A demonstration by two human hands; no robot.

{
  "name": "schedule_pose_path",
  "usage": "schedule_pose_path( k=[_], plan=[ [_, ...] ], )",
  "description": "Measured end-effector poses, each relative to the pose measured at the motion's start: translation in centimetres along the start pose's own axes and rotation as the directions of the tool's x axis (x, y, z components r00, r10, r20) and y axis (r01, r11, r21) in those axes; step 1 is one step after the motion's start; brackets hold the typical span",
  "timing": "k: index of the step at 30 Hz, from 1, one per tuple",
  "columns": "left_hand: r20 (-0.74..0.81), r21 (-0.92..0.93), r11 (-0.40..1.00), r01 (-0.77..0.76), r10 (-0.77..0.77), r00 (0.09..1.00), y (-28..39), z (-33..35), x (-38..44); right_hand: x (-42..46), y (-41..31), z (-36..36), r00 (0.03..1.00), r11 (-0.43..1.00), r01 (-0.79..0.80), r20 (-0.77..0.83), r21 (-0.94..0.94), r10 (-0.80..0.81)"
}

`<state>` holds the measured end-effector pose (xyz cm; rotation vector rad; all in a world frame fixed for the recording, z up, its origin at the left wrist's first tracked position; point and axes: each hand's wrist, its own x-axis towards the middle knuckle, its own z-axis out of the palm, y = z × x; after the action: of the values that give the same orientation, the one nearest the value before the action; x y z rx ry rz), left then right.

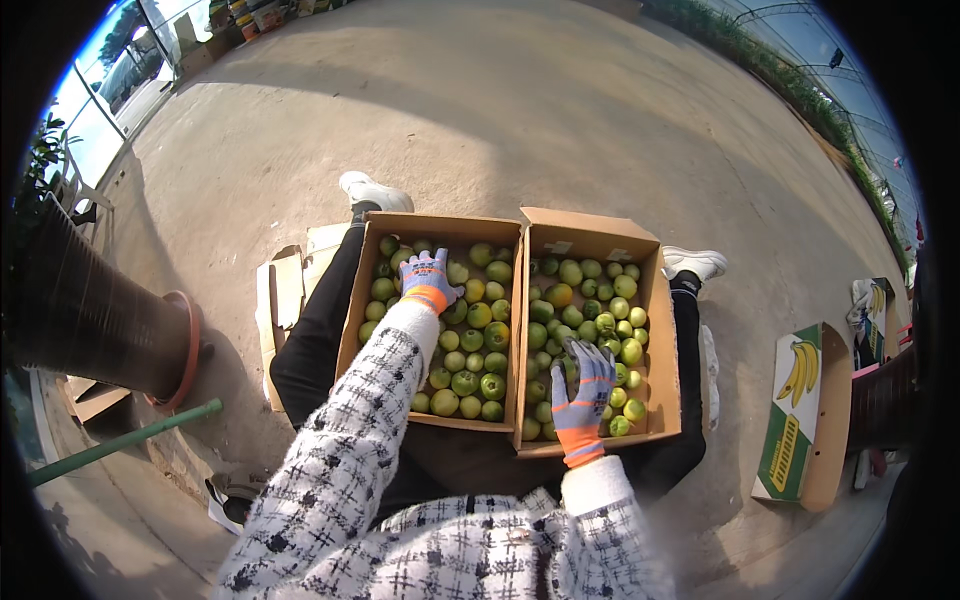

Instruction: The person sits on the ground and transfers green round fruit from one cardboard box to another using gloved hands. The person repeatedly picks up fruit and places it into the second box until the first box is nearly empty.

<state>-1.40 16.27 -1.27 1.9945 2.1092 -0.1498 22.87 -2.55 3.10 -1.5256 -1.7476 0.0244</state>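
Note:
Two open cardboard boxes sit side by side between my outstretched legs, the left box and the right box. Both hold many round fruits that look like green tomatoes, a few turning yellow-orange. My left hand, in a grey-and-orange work glove, is palm down over the tomatoes near the far side of the left box; whatever is under its palm is hidden. In the right box, near its front left, my gloved right hand curls around a dark green tomato, partly covered by the fingers.
Flattened cardboard lies beside my left leg. Further left are a large dark ribbed pot with an orange rim and a green pole. A banana carton stands on the concrete floor at right.

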Motion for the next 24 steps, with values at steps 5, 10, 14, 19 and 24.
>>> schedule_pose_path(
  k=[5,10,14,19,24],
  plan=[
    [-0.374,-0.215,0.971,-0.107,0.019,0.927,-0.8,2.0,-2.3,0.0,0.0,0.3,0.999,1.0,0.019,0.029,0.005,-0.019],
    [-0.327,-0.456,0.885,-0.093,-0.07,0.942,-0.6,1.4,-3.1,-0.1,0.2,0.3,0.999,1.0,0.016,0.029,0.009,-0.017],
    [-0.41,-0.87,0.335,-0.363,-0.082,0.908,-0.4,2.4,-5.9,0.1,0.2,0.4,0.994,0.993,0.083,0.066,0.086,-0.089],
    [-0.224,-0.972,-0.048,-0.229,0.468,0.855,4.1,1.4,-14.0,-0.1,-0.9,0.3,0.938,0.962,0.218,0.236,0.166,-0.253],
    [-0.404,-0.723,0.547,-0.422,0.16,0.901,3.2,2.5,-11.1,-1.1,0.4,1.2,0.973,0.912,-0.22,0.143,0.347,0.18]
  ],
)
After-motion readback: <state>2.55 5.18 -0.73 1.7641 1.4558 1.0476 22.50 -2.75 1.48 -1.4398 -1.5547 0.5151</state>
